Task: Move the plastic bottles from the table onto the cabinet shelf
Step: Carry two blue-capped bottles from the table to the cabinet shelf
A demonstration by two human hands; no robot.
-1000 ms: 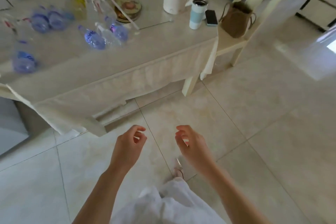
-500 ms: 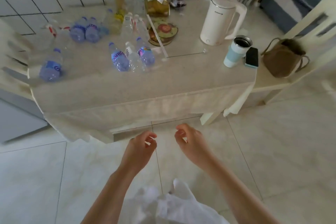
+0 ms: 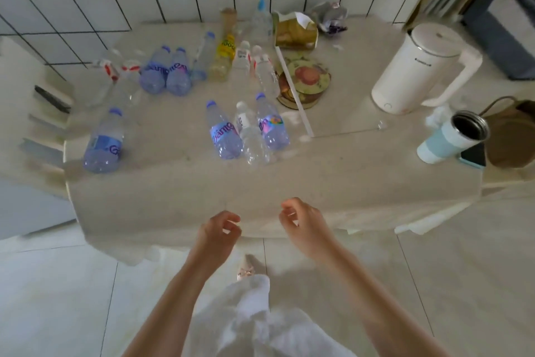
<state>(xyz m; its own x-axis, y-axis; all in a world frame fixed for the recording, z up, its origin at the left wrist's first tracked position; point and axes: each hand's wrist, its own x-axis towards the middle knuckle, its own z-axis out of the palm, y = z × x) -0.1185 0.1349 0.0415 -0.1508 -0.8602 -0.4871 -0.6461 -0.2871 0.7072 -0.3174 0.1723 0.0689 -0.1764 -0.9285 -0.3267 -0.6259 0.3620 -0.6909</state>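
Several plastic bottles stand on the cloth-covered table (image 3: 289, 183). A purple-labelled bottle (image 3: 103, 142) stands alone at the left. Three bottles cluster in the middle: a purple one (image 3: 223, 132), a clear one (image 3: 251, 136) and another purple one (image 3: 272, 125). Farther back stand two purple bottles (image 3: 165, 71), clear red-labelled bottles (image 3: 115, 78) and a yellow-labelled bottle (image 3: 224, 52). My left hand (image 3: 218, 233) and my right hand (image 3: 304, 225) hang over the table's near edge, fingers loosely curled, holding nothing. No cabinet shelf is in view.
A white kettle (image 3: 417, 70), a pale blue tumbler (image 3: 451, 136), a phone (image 3: 473, 155) and a brown bag (image 3: 509, 133) are at the right. A round decorated tin (image 3: 307, 81) and a torn yellow packet (image 3: 295, 29) sit behind. Tiled wall at the back.
The view has swung left and closer to the table. Both hands, earlier over the floor, now hang at the table's near edge, still holding nothing.
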